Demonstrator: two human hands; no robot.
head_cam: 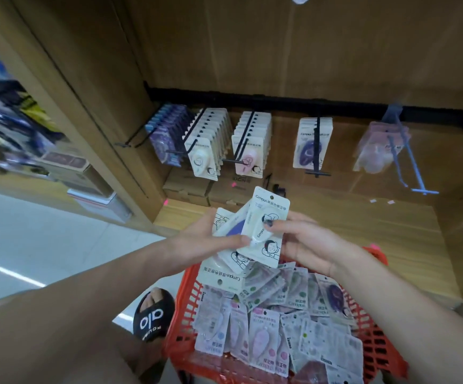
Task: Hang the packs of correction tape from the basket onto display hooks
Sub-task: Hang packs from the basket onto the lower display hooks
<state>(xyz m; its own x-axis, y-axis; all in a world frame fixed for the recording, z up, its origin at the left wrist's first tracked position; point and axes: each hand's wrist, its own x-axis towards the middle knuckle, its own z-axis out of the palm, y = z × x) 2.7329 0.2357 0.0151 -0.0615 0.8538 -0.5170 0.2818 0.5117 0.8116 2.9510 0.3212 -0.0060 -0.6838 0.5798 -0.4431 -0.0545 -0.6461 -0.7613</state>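
White card packs fill both hands just above the basket. The left hand point(211, 239) holds a fanned stack of packs point(231, 253), thumb laid across the fronts and fingers hidden behind; one of them shows a purple dispenser, and the lowest one hangs upside down with its printed header pointing toward the basket. The right hand point(305, 239) pinches a single pack point(267, 225) with a white dispenser, a dark-nailed finger pressed on its face, the card upright and overlapping the stack.

Directly below the hands sits an orange plastic basket point(374, 336), heaped with more correction tape packs point(274, 328) lying every which way, some pink, some purple, some face down. A black slipper point(152, 314) with white lettering shows beside the basket's left edge, on a pale floor.

Beyond the hands, a wooden display panel carries a black rail with display hooks point(317, 151). From left to right hang a row of blue-purple packs point(166, 134), a full row of white ones point(211, 142), a row with pink dispensers point(249, 145), a short row with a purple dispenser point(312, 145), and a blurred pinkish bunch point(377, 148) on a pale blue hook. Brown cartons point(197, 187) sit on the shelf under the hooks.
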